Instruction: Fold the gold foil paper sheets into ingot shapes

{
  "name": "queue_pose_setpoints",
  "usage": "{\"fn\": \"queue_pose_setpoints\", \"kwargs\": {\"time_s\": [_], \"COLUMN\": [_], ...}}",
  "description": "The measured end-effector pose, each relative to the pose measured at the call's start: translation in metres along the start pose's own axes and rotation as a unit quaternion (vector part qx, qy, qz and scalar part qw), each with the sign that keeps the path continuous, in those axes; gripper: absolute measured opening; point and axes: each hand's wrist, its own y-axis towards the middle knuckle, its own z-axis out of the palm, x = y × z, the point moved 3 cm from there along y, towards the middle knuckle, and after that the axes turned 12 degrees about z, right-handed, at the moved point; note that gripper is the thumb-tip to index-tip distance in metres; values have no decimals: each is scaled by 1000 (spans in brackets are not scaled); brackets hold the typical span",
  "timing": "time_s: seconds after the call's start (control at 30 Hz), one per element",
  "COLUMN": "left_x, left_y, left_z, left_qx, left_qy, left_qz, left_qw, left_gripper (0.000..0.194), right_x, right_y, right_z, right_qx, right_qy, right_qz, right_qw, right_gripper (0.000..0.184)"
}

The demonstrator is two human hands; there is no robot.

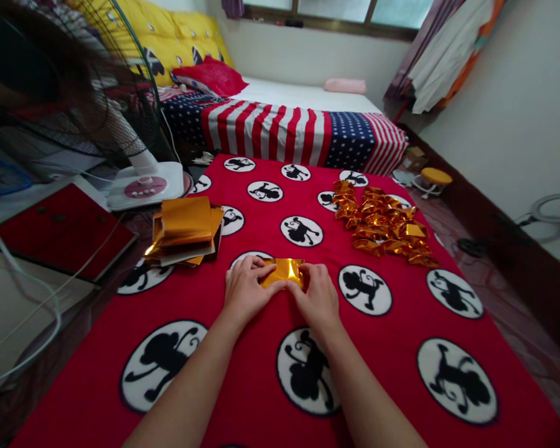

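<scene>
A shiny gold foil paper (284,271), apparently folded into a small rectangle, is held low over the red cloth in the middle of the view. My left hand (248,287) grips its left end between thumb and fingers. At the right end, my right hand (318,295) pinches it the same way, and both thumbs meet along the near edge. To the left lies a stack of gold foil sheets (186,224) with some white edges showing. Several folded gold foil pieces (382,221) sit in rows on the cloth at the right.
The red cloth (242,398) with black monkey figures in white circles covers the table. A fan (144,183) and a red board (58,221) stand at the left. Behind is a bed with a striped, starred cover (270,127). A yellow-topped stool (436,177) is at the right.
</scene>
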Motion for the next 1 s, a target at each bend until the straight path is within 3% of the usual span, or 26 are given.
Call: {"fn": "queue_pose_setpoints", "kwargs": {"time_s": [0.07,0.27,0.43,0.47,0.53,0.63,0.8,1.0], "left_x": [-2,1,1,0,0,1,1,0], "left_y": [-1,-1,-2,-2,-2,-2,0,-2], "left_z": [1,1,0,0,0,-1,-1,0], "left_qx": [-14,8,1,2,9,24,24,7], "left_qy": [11,-2,3,0,-7,-19,-13,10], "left_qz": [-9,11,12,13,13,2,8,17], "left_qw": [1000,1000,1000,1000,1000,1000,1000,1000], "left_gripper": [38,34,34,33,28,21,20,27], "right_x": [2,-7,15,26,47,62,48,24], "right_y": [-2,2,-12,-17,-28,-41,-40,-26], "right_z": [0,-5,-12,-9,3,23,35,22], "right_qx": [-13,26,-101,-83,9,129,157,158], "right_qy": [-15,57,57,74,89,67,8,-112], "right_qz": [-6,-19,-46,-83,-165,-207,-231,-249], "right_qw": [1000,998,992,990,982,967,960,949], "right_gripper": [36,32,29,34,51,77,93,93]}}
